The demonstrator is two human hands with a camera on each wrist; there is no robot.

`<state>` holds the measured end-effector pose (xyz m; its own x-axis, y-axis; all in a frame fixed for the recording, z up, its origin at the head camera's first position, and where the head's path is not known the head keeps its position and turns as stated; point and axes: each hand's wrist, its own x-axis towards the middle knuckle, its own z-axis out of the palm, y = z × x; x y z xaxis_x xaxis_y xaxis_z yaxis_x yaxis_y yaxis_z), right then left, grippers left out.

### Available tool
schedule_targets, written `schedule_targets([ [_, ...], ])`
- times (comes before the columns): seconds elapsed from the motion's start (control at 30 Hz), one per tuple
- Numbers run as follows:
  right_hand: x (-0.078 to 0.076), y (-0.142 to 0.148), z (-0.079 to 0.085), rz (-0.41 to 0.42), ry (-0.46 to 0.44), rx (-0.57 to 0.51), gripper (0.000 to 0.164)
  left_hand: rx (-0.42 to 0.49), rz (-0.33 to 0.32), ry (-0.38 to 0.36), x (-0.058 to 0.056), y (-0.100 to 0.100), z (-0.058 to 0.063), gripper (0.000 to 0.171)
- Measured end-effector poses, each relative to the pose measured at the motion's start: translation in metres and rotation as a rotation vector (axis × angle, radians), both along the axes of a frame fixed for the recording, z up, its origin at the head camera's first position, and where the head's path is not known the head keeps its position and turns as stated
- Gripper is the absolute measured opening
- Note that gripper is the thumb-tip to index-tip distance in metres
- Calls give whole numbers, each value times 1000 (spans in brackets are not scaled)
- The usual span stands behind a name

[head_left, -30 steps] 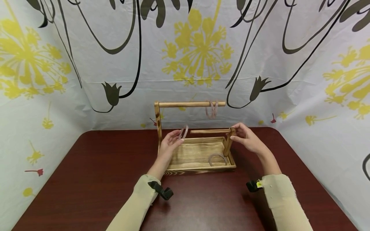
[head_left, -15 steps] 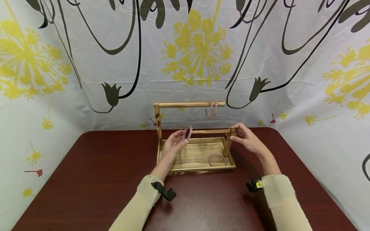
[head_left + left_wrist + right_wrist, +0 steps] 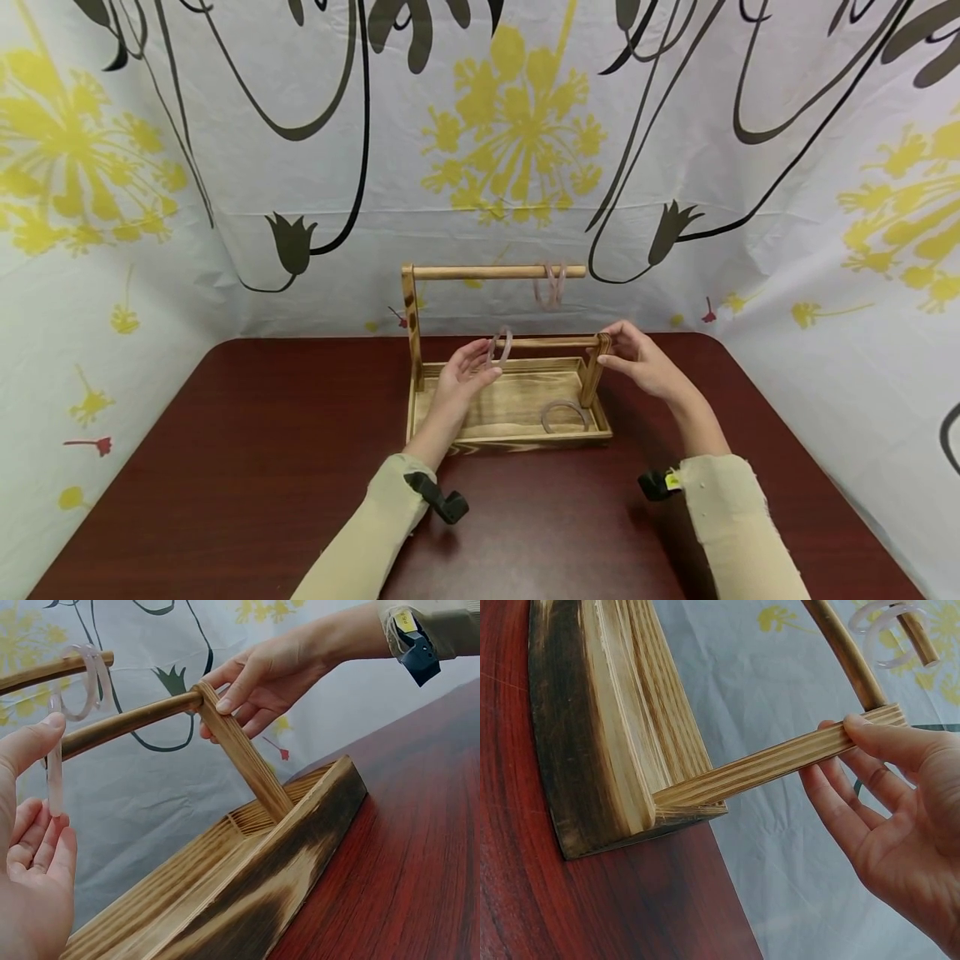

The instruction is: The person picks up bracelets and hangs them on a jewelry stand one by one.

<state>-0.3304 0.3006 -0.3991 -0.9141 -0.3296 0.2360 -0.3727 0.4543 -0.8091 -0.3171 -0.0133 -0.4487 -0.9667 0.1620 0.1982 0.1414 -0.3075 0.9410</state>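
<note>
My left hand (image 3: 465, 379) pinches a pale pink bangle (image 3: 55, 776) between thumb and fingers. The bangle stands upright at the free left end of the lower wooden rod (image 3: 555, 342); how far the tip passes through it is hard to tell. With thumb and fingers, my right hand (image 3: 641, 362) grips the top of the short upright (image 3: 780, 761) bearing that rod. Both rods belong to a wooden tray stand (image 3: 510, 440). On the higher rod (image 3: 480, 272) hang pink bangles (image 3: 551, 287), near its free right end. Another bangle (image 3: 546, 421) lies in the tray, at right.
The stand rests on a dark red-brown table (image 3: 300, 467), near its back edge. A tall upright (image 3: 412, 325) carries the higher rod at the left. Patterned cloth (image 3: 337, 183) hangs behind and at both sides.
My left hand has moved right with the bangle, bringing it from left of the lower rod's free end to that end. The right hand has kept its grip on the short upright.
</note>
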Motion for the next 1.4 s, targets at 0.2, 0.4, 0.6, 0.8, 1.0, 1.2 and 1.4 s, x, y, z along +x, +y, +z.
schedule_targets([
  [0.2,0,1,0,2,13,10,29,1,-10,10,-1,6,-2,60],
  [0.4,-1,2,-1,-1,-2,16,30,-5,-13,0,-1,12,-3,58],
  [0.6,-2,2,-2,0,1,12,30,11,-26,-8,0,16,-4,60],
  [0.8,-2,2,-3,19,6,-13,29,11,-33,-10,2,17,-3,63],
  [1.0,-2,2,-3,30,10,-29,28,11,-27,-23,1,20,-5,62],
  [1.2,-1,2,-3,15,5,-10,29,2,-25,-24,-2,24,-8,59],
  [1.4,-2,1,-4,12,4,-16,29,-10,-23,-34,-2,26,-9,58],
])
